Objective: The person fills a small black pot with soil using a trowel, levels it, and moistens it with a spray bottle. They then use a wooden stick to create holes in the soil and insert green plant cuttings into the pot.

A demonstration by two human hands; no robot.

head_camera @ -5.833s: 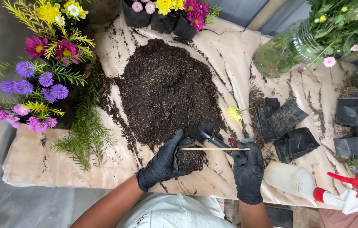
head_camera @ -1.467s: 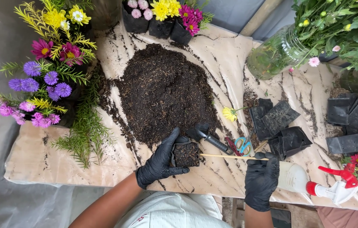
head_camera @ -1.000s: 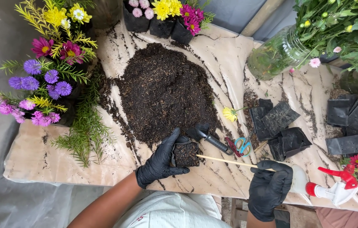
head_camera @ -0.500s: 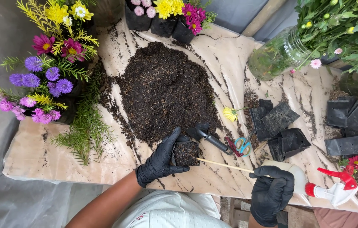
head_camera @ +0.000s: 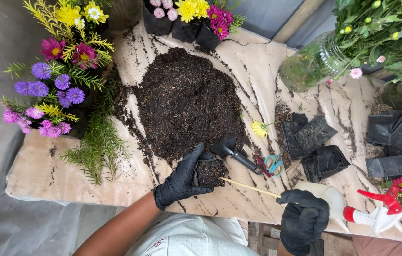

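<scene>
My left hand (head_camera: 182, 179), in a black glove, wraps around a small black grow bag (head_camera: 209, 172) filled with dark soil, standing at the near edge of the big soil heap (head_camera: 187, 99). In its own black glove, my right hand (head_camera: 303, 219) holds the end of a thin wooden stick (head_camera: 250, 187). The stick's far tip points at the bag's right side, at its rim. A small black trowel (head_camera: 233, 154) lies just behind the bag.
Small scissors with blue handles (head_camera: 270, 165) and a yellow flower (head_camera: 259, 128) lie right of the trowel. Empty black bags (head_camera: 314, 144) are stacked further right. A white spray bottle (head_camera: 366, 213) lies near my right hand. Flower bunches (head_camera: 54, 80) stand left, a glass jar (head_camera: 312, 64) at the back.
My right hand has pulled the stick out to the right and down toward the table's near edge. My left hand has stayed on the soil-filled bag.
</scene>
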